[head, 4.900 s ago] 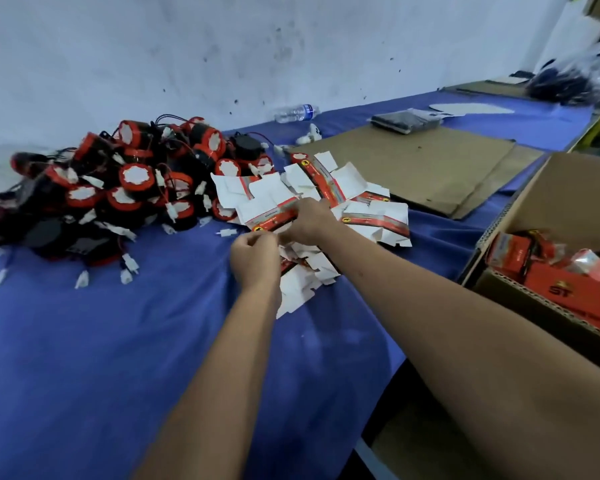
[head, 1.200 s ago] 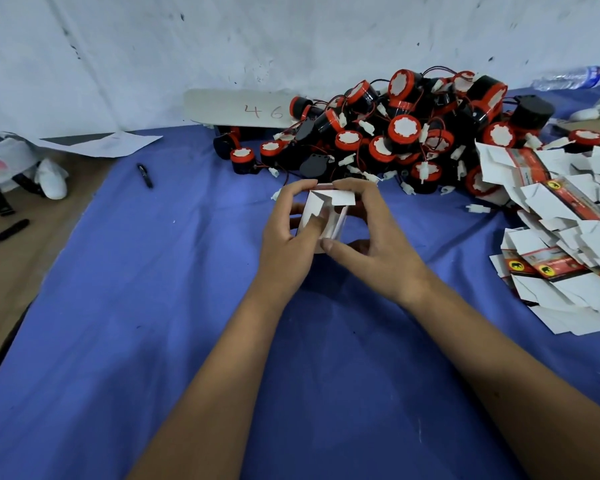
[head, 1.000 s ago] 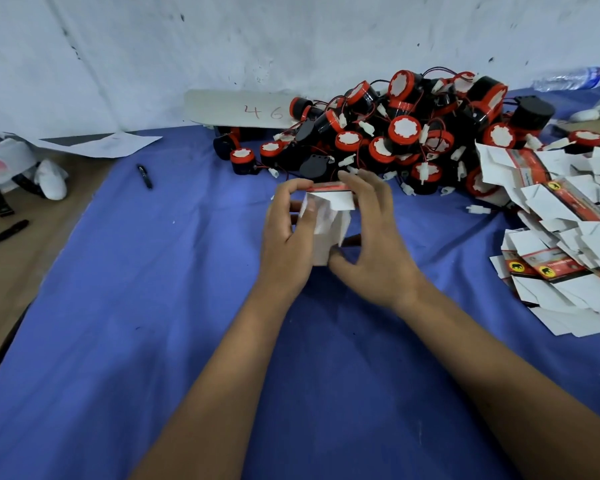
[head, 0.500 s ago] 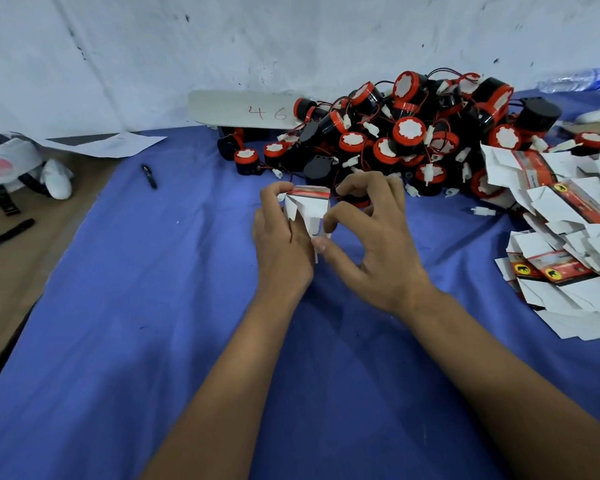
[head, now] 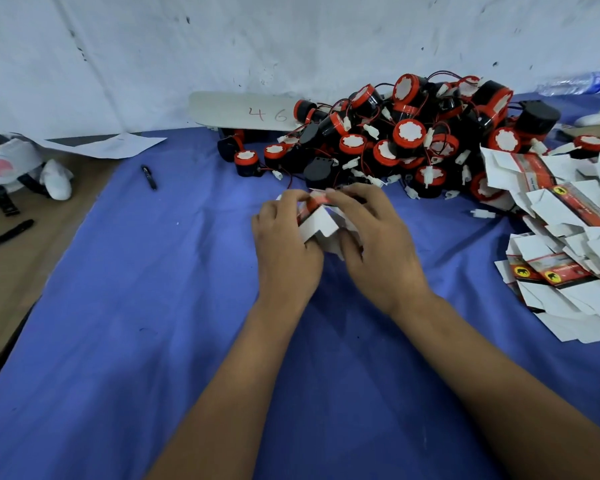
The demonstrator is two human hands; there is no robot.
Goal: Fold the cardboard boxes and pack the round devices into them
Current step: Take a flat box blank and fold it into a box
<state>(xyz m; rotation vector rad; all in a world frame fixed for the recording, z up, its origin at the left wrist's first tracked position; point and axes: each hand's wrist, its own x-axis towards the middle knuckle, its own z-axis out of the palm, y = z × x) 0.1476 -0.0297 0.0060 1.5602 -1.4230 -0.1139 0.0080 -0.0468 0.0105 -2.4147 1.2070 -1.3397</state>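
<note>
A small cardboard box (head: 317, 223), white inside with a red printed strip, is half folded in the middle of the blue cloth. My left hand (head: 284, 251) grips its left side and my right hand (head: 378, 244) grips its right side, fingers curled over the top flaps. Behind it lies a pile of round black-and-red devices (head: 406, 140) with wires and white plugs. A heap of flat unfolded boxes (head: 565, 237) lies at the right.
A blue cloth (head: 153, 341) covers the table against a white wall. A white strip marked 46 (head: 243, 110) leans at the wall. A black pen (head: 149, 177), papers (head: 108, 145), a strapped white item (head: 11, 168) and a water bottle (head: 572, 84) lie around.
Since taking a flat box from the heap, I have turned left and opened it. Over the last second both hands lowered it to the cloth and curled over its flaps.
</note>
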